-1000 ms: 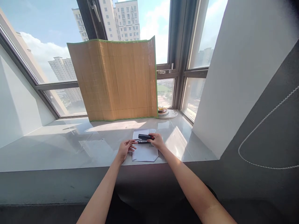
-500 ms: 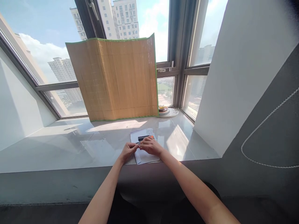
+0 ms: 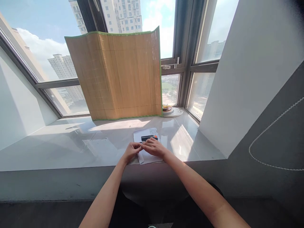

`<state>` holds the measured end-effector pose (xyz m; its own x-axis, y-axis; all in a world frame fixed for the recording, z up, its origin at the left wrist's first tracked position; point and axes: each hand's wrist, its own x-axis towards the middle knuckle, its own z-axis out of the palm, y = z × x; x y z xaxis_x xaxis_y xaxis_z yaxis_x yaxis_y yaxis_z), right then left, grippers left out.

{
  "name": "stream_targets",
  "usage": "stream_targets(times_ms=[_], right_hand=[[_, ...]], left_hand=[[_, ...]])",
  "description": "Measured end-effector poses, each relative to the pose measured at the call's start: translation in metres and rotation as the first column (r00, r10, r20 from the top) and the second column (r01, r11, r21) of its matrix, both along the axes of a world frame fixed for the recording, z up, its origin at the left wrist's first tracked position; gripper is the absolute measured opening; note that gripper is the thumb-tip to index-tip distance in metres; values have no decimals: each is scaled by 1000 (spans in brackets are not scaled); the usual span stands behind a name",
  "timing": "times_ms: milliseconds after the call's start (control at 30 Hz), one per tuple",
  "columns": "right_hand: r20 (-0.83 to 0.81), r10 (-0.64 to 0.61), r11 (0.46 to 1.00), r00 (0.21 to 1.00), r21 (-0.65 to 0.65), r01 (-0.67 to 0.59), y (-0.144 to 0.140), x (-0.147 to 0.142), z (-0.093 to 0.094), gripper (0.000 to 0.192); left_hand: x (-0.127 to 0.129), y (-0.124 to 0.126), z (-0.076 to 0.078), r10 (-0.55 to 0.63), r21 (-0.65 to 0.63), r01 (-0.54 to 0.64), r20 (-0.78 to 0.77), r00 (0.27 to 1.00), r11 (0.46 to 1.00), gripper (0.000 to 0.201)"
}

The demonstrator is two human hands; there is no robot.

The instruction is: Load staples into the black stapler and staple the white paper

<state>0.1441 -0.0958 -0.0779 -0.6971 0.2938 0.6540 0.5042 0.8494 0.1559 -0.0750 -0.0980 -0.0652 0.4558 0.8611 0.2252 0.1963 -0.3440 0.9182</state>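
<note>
My left hand (image 3: 132,151) is closed in a pinch, its fingertips meeting those of my right hand (image 3: 153,148). Between them is a small thing, dark and shiny in part; the fingers cover most of it. My right hand is bent over it from the right, fingers close together. Both hands are over white paper (image 3: 144,157) at the sill's front edge; the paper bears writing or print at its upper right. Just beyond my right fingers, a black oblong object (image 3: 147,138) with an orange part lies on the paper, partly hidden by the hand.
A bamboo mat (image 3: 128,76) with green edging stands against the window. Right of it, a stack of small plates (image 3: 168,110) sits on a round white board (image 3: 178,112). The glossy white sill (image 3: 59,152) runs to both sides. A beaded cord (image 3: 258,136) hangs at the right.
The view has tilted down slightly. My right fingers have shifted a little over the small thing and look flatter. Both hands stay together over the paper.
</note>
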Motion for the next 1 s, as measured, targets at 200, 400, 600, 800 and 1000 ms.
stream_targets(times_ms=[200, 400, 600, 800, 1000], right_hand=[[-406, -476, 878, 780, -277, 391, 15, 34, 3, 23], [-234, -900, 393, 369, -802, 451, 81, 102, 8, 25], [-106, -958, 226, 266, -851, 474, 128, 118, 7, 32], [102, -942, 149, 319, -726, 672, 111, 114, 5, 45], [122, -902, 261, 413, -610, 748, 60, 98, -4, 31]], left_hand=[[2, 1, 0, 71, -19, -71, -1, 997, 997, 49], [4, 2, -2, 61, 10, -61, -56, 997, 998, 45], [3, 3, -2, 66, 10, -65, -82, 994, 998, 45], [2, 1, -3, 222, 120, -223, 24, 975, 967, 38], [-20, 53, 1, 789, 371, -720, -57, 612, 586, 17]])
